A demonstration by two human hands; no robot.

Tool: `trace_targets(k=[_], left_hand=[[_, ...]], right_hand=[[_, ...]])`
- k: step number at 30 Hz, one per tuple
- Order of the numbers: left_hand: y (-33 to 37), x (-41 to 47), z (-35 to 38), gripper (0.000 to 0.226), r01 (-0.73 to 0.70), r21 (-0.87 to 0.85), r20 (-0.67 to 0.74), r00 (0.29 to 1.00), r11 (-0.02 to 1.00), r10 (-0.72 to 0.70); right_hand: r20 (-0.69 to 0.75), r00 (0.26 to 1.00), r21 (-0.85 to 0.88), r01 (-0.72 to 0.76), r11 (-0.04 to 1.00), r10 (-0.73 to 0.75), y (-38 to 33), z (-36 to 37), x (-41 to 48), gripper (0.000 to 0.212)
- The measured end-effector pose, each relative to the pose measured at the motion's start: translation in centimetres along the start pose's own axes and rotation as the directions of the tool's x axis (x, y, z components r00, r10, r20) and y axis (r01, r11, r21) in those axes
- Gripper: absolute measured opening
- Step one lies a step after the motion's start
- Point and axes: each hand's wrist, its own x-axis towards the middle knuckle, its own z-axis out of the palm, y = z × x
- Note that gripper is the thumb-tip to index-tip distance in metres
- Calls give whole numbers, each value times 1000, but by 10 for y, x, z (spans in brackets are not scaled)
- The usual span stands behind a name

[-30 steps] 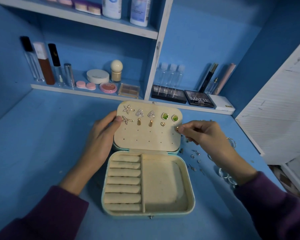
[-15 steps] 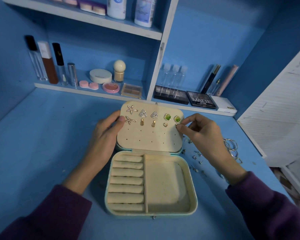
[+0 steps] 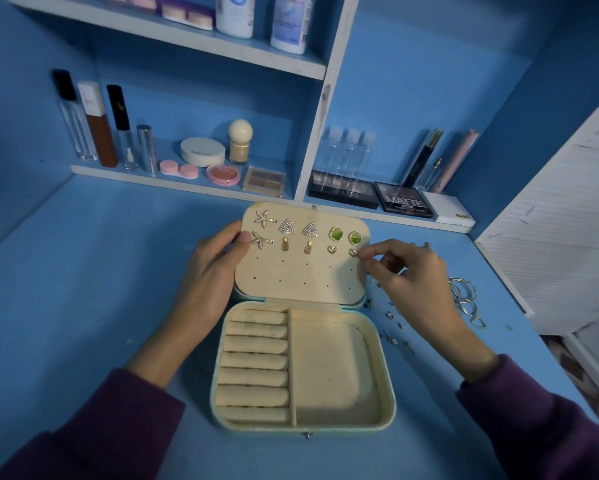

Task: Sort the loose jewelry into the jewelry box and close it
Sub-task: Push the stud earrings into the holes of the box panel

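Left hand (image 3: 211, 271) grips the lid (image 3: 305, 271) edge to steady it while right fingers (image 3: 365, 254) pinch the heart stud (image 3: 353, 252) into its hole (loose studs (image 3: 390, 315), rings (image 3: 466, 299) lie on worktop (image 3: 118, 271) right of box (image 3: 390, 386)).

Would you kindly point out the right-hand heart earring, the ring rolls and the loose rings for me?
Right-hand heart earring (image 3: 352, 252): head view, its gold face.
Ring rolls (image 3: 255, 361): head view, top of the middle roll.
Loose rings (image 3: 466, 299): head view, a silver band in the cluster.

Right hand (image 3: 409, 271) pinches heart stud (image 3: 352, 252) on lid (image 3: 305, 271)
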Motion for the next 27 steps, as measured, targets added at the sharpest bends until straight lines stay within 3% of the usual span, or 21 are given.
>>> trace_targets(k=[7, 13, 22, 27], left_hand=[[0, 0, 0, 31, -7, 3, -3, 1000, 1000, 7], [1, 0, 0, 30, -14, 4, 7, 1000, 1000, 14], [-3, 0, -1, 30, 12, 24, -11, 1000, 1000, -12], [-3, 1, -1, 29, 30, 26, -10, 1000, 999, -29]], right_hand=[[-29, 997, 94, -71, 993, 74, 0, -2, 2, 9], [-5, 986, 213, -162, 964, 167, 1, -1, 7, 12], [5, 988, 169, -156, 973, 157, 2, 1, 9, 26], [11, 986, 193, -166, 967, 167, 2, -1, 10, 21]])
